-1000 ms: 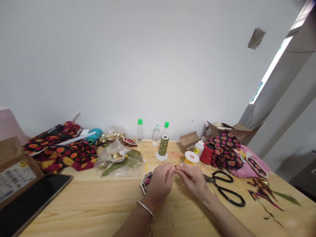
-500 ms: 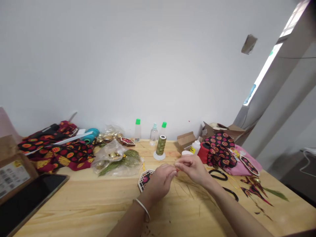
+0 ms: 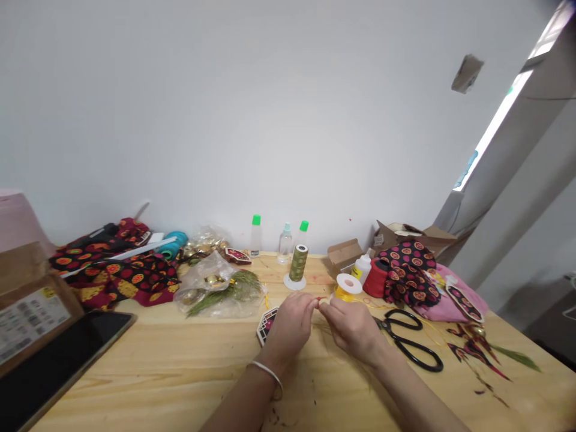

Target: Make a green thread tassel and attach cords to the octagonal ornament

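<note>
My left hand (image 3: 290,326) and my right hand (image 3: 351,327) meet fingertip to fingertip above the wooden table (image 3: 180,372), both pinched on a small red piece with thin yellow thread. A bracelet circles my left wrist. The yellow thread spool (image 3: 347,287) stands just behind my right hand, and a hexagonal patterned ornament (image 3: 265,324) lies under my left hand. Black scissors (image 3: 407,339) lie right of my right hand.
Behind stand an olive thread cone (image 3: 297,264), a red spool (image 3: 377,278), small bottles (image 3: 255,236) and a white glue bottle (image 3: 361,269). Patterned fabric (image 3: 117,273) and a bag of greenery (image 3: 216,291) lie left; a black tablet (image 3: 54,366) and cardboard box (image 3: 27,300) far left. Fabric and cut pieces lie right.
My right hand, raised half a second ago in front of the yellow spool, has come back down toward the table. Both hands stay pinched together on the small red piece.
</note>
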`<control>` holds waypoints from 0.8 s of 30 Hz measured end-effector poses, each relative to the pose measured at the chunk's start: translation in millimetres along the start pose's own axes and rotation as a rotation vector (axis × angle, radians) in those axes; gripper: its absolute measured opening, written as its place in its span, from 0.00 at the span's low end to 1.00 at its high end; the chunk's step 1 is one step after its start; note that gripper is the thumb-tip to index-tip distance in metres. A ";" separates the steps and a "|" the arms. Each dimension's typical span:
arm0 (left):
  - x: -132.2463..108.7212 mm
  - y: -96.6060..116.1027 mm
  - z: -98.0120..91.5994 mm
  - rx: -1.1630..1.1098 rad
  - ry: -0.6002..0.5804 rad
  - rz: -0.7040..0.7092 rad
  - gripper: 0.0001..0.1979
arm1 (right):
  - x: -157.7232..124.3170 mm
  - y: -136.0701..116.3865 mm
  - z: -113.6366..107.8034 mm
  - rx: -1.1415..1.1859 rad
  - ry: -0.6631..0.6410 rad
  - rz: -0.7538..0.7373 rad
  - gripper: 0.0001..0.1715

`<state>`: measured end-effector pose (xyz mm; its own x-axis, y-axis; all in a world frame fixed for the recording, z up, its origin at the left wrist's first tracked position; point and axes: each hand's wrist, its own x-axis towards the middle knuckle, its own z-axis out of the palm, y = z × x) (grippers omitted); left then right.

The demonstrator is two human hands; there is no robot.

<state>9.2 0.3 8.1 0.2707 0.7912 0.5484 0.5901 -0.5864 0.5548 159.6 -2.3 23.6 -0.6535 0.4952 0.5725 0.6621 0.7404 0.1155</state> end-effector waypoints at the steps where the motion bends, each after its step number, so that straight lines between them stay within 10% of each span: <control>1: 0.3 0.6 0.0 0.013 -0.023 -0.008 0.15 | 1.2 0.5 -3.6 -0.073 -0.043 -0.050 0.14; 6: 0.1 0.9 -0.9 -0.004 -0.111 0.020 0.15 | 9.1 12.1 -14.6 -0.089 -0.119 -0.086 0.12; 14: -1.1 3.7 -0.1 -0.301 -0.111 -0.087 0.14 | 18.5 19.1 -12.7 0.533 -0.076 0.295 0.17; 24: -0.1 9.0 -1.6 -0.427 -0.194 -0.147 0.13 | 7.3 9.8 -10.8 0.453 0.038 0.287 0.13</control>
<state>13.2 -5.3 14.0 0.3680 0.8651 0.3409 0.2790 -0.4525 0.8470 165.2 3.6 37.7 -0.4501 0.6961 0.5593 0.5824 0.7036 -0.4070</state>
